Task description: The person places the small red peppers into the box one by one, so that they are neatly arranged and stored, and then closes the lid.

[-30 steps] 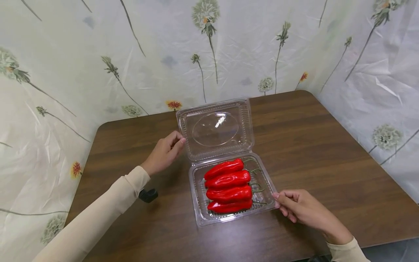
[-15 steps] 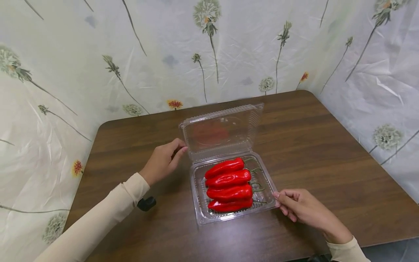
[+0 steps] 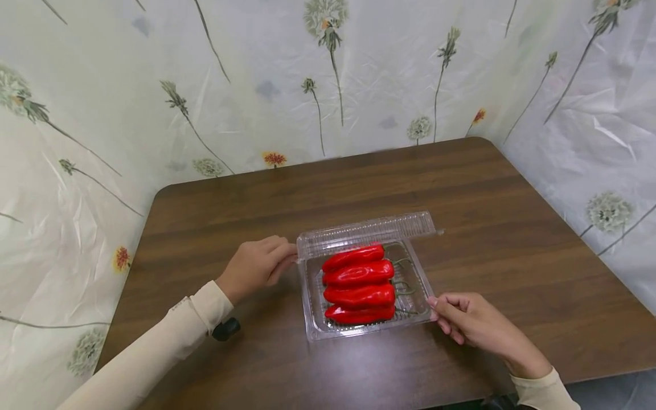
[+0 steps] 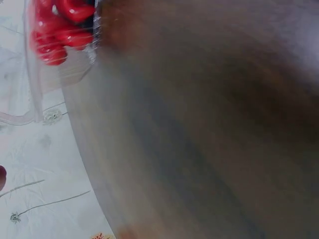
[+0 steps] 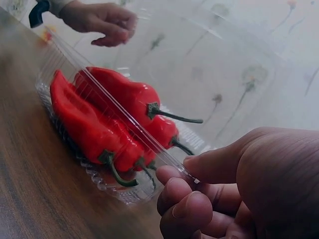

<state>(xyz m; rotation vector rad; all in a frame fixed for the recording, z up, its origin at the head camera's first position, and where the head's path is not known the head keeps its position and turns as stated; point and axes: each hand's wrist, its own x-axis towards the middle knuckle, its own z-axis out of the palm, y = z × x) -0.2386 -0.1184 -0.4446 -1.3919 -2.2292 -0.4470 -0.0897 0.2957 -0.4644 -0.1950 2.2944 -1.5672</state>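
Observation:
A clear plastic clamshell container (image 3: pixel 314 331) stands on the brown table, holding several red peppers (image 3: pixel 360 294) laid side by side with their green stems to the right. Its hinged lid (image 3: pixel 366 230) is tilted over the far side of the tray. My left hand (image 3: pixel 258 266) pinches the lid's left edge between thumb and fingers. At the near right corner of the tray, my right hand (image 3: pixel 474 324) grips the rim; in the right wrist view the thumb of this hand (image 5: pixel 239 184) lies on top and curled fingers sit below. Peppers (image 4: pixel 55 30) show through the plastic in the left wrist view.
The table (image 3: pixel 512 250) is wood-grained, with rounded far corners. A white sheet (image 3: pixel 230 74) printed with dandelions hangs behind it and along both sides. A small black device (image 3: pixel 226 329) sits at my left wrist.
The lid has swung from leaning back to tilting forward over the tray. My left hand has come nearer and lower with it, while my right hand keeps its hold on the corner.

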